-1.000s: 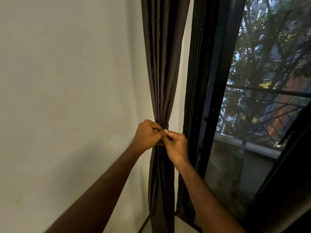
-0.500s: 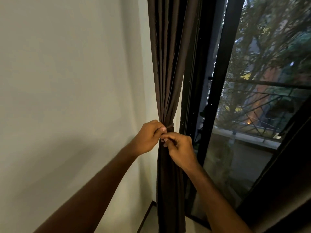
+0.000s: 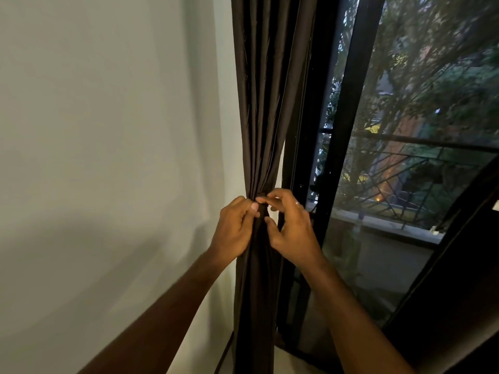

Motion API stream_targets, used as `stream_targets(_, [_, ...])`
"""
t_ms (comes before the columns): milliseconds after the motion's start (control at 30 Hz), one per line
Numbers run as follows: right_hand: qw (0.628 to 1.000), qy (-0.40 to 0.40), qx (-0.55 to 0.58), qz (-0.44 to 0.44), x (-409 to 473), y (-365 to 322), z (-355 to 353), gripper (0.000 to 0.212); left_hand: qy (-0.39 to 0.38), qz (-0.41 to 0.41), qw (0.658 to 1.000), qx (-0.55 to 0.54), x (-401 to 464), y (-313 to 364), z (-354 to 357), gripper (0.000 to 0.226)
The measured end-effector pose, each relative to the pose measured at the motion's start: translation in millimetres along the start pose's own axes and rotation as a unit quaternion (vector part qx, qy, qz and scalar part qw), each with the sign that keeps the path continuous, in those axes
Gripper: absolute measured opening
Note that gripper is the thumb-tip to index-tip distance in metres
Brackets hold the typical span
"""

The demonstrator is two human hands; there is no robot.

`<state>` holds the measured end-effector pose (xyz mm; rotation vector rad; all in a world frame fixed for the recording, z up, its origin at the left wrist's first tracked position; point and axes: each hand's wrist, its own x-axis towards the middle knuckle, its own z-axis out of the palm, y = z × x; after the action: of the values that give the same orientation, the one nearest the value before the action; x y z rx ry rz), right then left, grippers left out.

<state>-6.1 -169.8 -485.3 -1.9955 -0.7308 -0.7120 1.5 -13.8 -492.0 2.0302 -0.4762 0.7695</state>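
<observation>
A dark brown curtain point(image 3: 267, 98) hangs gathered into a tight bundle between the wall and the window frame. A narrow tie band point(image 3: 261, 203) of the same cloth circles it at its narrowest point. My left hand point(image 3: 234, 230) grips the bundle from the left, thumb pressed on the band. My right hand point(image 3: 290, 228) is at the right of the bundle; its index finger curls over the band's top, the thumb points at the cloth below, and the other fingers spread loosely.
A plain pale wall point(image 3: 108, 157) fills the left. A black window frame point(image 3: 343, 130) stands right of the curtain, with glass, a metal railing point(image 3: 421, 171) and trees outside. A dark slanted edge point(image 3: 459, 252) crosses the lower right.
My right hand has loosened from a tight pinch beside the left hand, its fingers now spread and raised at the band. The view has shifted slightly to the left.
</observation>
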Motion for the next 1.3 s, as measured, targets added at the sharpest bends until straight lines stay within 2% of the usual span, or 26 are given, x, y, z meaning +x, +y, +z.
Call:
stream_targets(67, [0.997, 0.031, -0.061, -0.031, -5.0, 1.3, 8.6, 0.057, 0.024, -0.007, 1.0, 0.004, -1.4, 1.7, 2.4, 0.033])
stream_targets(167, [0.99, 0.135, -0.035, -0.008, -10.6, -3.8, 12.7, 0.05, 0.074, -0.035, 0.997, -0.009, -3.8, 2.4, 1.7, 0.032])
stream_targets(233, [0.988, 0.152, -0.023, -0.004, -6.2, -7.5, 11.5, 0.046, 0.085, -0.048, 0.995, -0.016, -2.6, 2.1, -1.5, 0.034])
stream_targets(367, [0.993, 0.096, -0.045, -0.04, 3.7, -12.2, 19.8, 0.045, 0.046, -0.027, 0.999, -0.008, -2.3, 5.9, -7.3, 0.034])
stream_targets(467, [0.996, 0.067, -0.055, -0.028, 8.8, -9.8, 25.1, 0.047, 0.027, -0.001, 0.999, 0.045, -4.1, 5.8, -12.9, 0.034])
stream_targets(600, [0.989, 0.073, -0.12, -0.051, 9.1, -1.4, 35.0, 0.027, 0.031, 0.054, 0.989, 0.134, -8.9, 3.8, -17.8, 0.04])
stream_targets(700, [0.986, 0.066, -0.126, -0.082, 8.0, -2.9, 43.1, 0.024, 0.045, 0.077, 0.978, 0.189, -6.5, 5.1, -20.5, 0.042])
stream_targets(800, [0.99, 0.033, -0.107, -0.084, 16.5, -5.7, 40.9, 0.016, -0.013, 0.078, 0.974, 0.213, -1.4, 3.2, -28.9, 0.042])
stream_targets(967, [0.991, -0.089, -0.073, -0.075, 30.0, -3.6, 26.3, 0.015, -0.139, 0.08, 0.966, 0.201, 6.2, -8.4, -45.6, 0.039])
stream_targets(1100, [0.985, -0.155, -0.062, -0.05, 41.3, -2.0, 14.0, 0.019, -0.15, 0.055, 0.982, 0.099, 5.4, -3.6, -45.5, 0.008])
stream_targets(1133, [0.984, -0.16, -0.062, -0.043, 41.9, -1.1, 12.3, 0.021, -0.148, 0.058, 0.984, 0.086, 4.9, -1.9, -44.4, 0.005])
stream_targets(1200, [0.988, -0.142, -0.057, -0.031, 40.1, -1.0, 11.2, 0.025, -0.13, 0.074, 0.986, 0.08, 4.0, -1.2, -41.7, 0.017])
stream_targets(1300, [0.999, -0.04, -0.02, 0.028, 30.6, -4.3, 15.7, 0.021, -0.09, 0.072, 0.988, 0.106, 6.9, -3.5, -41.1, 0.028])
